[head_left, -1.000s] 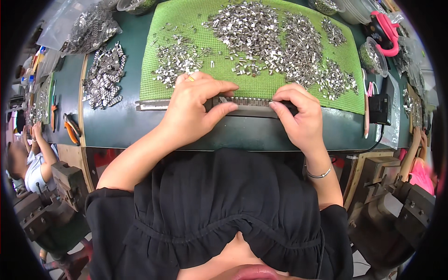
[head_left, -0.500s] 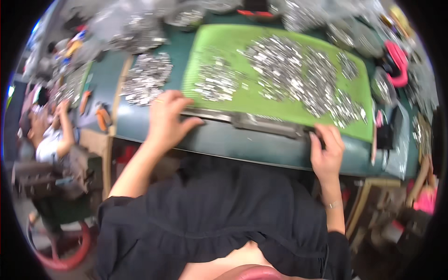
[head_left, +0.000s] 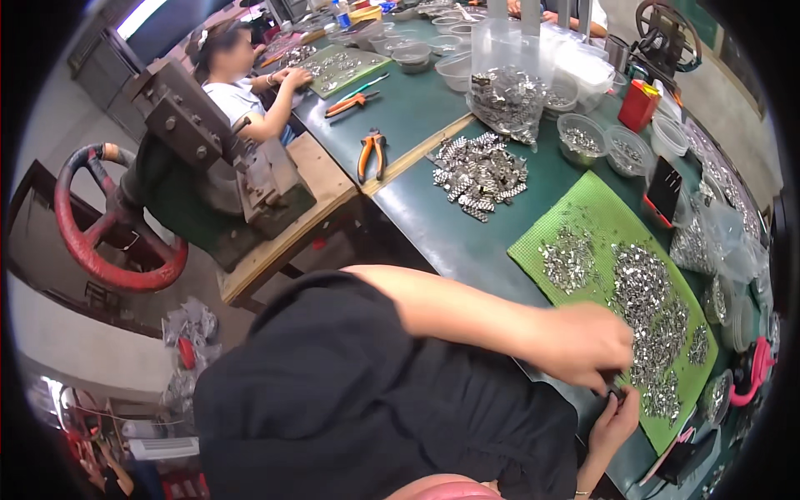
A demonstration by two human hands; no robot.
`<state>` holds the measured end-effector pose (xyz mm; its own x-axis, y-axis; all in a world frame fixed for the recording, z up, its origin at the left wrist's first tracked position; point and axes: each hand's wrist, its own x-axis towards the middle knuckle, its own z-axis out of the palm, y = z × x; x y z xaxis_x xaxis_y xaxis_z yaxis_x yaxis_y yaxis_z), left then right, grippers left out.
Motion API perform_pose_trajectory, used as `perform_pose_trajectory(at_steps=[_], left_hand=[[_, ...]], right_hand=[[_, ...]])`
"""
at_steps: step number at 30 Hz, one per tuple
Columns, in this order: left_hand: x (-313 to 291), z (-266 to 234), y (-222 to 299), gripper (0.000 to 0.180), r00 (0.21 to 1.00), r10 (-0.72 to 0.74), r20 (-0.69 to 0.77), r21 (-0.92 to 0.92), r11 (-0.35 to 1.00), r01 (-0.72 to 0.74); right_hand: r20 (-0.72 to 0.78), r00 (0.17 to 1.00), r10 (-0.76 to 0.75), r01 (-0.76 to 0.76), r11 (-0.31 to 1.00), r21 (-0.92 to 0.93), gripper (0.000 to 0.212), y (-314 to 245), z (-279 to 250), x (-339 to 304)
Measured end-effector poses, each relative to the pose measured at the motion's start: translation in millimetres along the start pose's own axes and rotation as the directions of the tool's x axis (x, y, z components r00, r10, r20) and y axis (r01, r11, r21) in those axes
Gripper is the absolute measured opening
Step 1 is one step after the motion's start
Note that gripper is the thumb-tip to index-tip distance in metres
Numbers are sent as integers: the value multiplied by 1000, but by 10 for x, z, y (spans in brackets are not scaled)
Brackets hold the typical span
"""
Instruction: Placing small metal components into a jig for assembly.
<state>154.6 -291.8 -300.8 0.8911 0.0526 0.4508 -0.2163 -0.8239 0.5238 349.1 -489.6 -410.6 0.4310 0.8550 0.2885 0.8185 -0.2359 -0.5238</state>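
Along the near edge of the green mat, a dark bar between two hands.
The right hand pinches it; the left hand arches over it, blurred, so its grip I cannot tell. Probably stiff metal, light enough for fingertips, slightly slippery, best taken by its long sides; no lettering on it is legible.

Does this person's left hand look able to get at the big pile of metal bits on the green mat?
Probably yes: the left hand is right beside the pile of metal bits, with nothing visible between them, though it seems occupied at a dark piece.
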Motion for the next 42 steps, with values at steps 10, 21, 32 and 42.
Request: perform_pose_trajectory(at_steps=[10,21,32,42], left_hand=[[-247,598,-470,35,992,-117,53,366,926,90],[44,430,-340,48,944,-132,302,307,951,35],[630,635,-465,55,868,16,497,284,942,-179],[377,450,-593,18,923,-15,385,117,993,-33]], right_hand=[[-56,998,-13,28,963,267,11,-560,-60,185],[-132,980,-149,170,972,164,14,-350,-276,31],[-310,947,86,-168,954,-248,11,-196,-89,235],[-301,947,112,-148,984,-99,15,-172,-109,291]])
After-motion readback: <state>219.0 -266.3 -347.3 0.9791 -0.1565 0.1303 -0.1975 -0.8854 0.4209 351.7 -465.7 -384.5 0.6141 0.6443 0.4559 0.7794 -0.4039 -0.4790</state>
